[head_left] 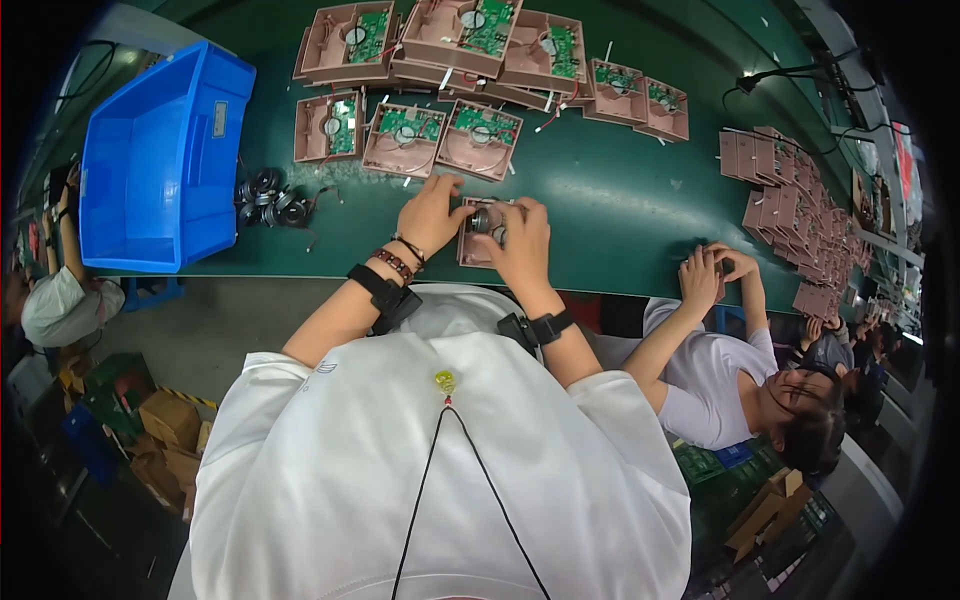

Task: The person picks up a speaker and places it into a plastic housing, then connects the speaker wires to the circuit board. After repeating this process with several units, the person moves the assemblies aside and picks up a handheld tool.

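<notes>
A small pinkish-brown plastic housing (474, 255) lies near the table's front edge, between my hands. In it sits a dark, round part that looks like a small speaker (481, 221). My left hand (432, 214) is at the housing's left side, fingers bent and spread from the thumb, whose tip touches the upper left edge by the speaker. My right hand (522, 243) reaches over the right side, with fingers and thumb closed around the speaker. My right fingers cover much of the housing's inside.
A blue bin (208, 170) stands at left, with loose dark speakers (275, 203) beside it. Open housings with green circuit boards (405, 128) lie beyond my hands. Stacked housings (785, 205) fill the far right. A co-worker's hands (708, 272) hold a small part at right.
</notes>
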`<state>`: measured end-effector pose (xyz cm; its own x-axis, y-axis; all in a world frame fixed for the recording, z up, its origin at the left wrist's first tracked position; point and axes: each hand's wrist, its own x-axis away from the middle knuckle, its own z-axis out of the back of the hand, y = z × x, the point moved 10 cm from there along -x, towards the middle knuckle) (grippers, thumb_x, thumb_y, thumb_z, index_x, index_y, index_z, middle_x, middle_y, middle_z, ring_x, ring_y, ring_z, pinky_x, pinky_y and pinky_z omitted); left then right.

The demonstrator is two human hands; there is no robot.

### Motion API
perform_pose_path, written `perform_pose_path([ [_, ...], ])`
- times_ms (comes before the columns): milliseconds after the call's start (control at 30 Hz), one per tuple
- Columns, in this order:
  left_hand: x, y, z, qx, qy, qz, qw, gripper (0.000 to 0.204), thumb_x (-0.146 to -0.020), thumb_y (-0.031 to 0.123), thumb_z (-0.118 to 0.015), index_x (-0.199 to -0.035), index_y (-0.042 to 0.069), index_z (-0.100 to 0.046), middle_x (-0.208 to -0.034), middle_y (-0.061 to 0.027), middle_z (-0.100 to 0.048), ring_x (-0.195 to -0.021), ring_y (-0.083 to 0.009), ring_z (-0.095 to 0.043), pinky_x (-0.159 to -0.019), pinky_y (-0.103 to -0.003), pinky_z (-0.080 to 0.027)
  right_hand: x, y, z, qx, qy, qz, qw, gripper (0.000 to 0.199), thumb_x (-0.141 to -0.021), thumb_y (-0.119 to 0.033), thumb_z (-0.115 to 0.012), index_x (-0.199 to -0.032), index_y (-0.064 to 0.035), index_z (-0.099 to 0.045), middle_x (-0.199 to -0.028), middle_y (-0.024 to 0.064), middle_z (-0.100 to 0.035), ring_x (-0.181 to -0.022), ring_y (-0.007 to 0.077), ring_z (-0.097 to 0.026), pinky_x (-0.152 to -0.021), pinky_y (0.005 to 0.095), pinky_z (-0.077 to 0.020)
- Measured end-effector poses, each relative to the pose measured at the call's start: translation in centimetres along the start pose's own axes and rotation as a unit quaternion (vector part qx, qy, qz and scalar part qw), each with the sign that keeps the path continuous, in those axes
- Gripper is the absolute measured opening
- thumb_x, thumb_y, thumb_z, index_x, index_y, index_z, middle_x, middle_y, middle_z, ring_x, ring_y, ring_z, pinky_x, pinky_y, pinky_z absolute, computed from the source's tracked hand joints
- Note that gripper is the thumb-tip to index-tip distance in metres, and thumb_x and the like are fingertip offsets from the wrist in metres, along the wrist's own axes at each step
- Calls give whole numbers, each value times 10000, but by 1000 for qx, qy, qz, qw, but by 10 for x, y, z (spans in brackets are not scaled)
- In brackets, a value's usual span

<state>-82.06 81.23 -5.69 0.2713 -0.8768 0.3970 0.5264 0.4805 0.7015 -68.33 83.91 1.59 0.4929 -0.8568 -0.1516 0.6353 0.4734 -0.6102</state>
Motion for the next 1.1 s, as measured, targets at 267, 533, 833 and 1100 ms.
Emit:
perform_pose_path([
  [267,7,96,-9,-189,71,-398,895,199,-740,147,-622,-932,96,-599,-894,-67,-588,-841,-264,-567,-703,-382,-460,-13,51,-11,-28,-35,-35,998,249,-718,-120,-685,-939,-56,-591,-920,89,-526,-830,265,-517,-734,351,-420],
  [533,-7,69,2,-51,26,-247,967,101,-761,157,-601,-797,63,-599,-760,-95,-593,-796,-292,-557,-683,-383,-451,-15,38,-17,-127,-42,-23,991,167,-713,-116,-685,-844,-45,-609,-850,89,-564,-757,247,-538,-720,341,-425],
  [833,4,67,5,-69,12,-258,964,124,-768,182,-608,-809,66,-591,-817,-84,-602,-801,-283,-558,-701,-376,-443,-14,27,4,-32,14,-16,999,103,-731,-97,-660,-802,-57,-597,-732,56,-567,-679,231,-557,-661,325,-399],
  [1100,10,77,-1,-29,-34,-301,953,127,-775,199,-607,-806,78,-587,-824,-59,-602,-833,-258,-550,-738,-364,-419,-4,20,13,-90,68,10,994,79,-740,-82,-643,-798,-63,-592,-761,50,-582,-708,233,-557,-658,325,-387],
])
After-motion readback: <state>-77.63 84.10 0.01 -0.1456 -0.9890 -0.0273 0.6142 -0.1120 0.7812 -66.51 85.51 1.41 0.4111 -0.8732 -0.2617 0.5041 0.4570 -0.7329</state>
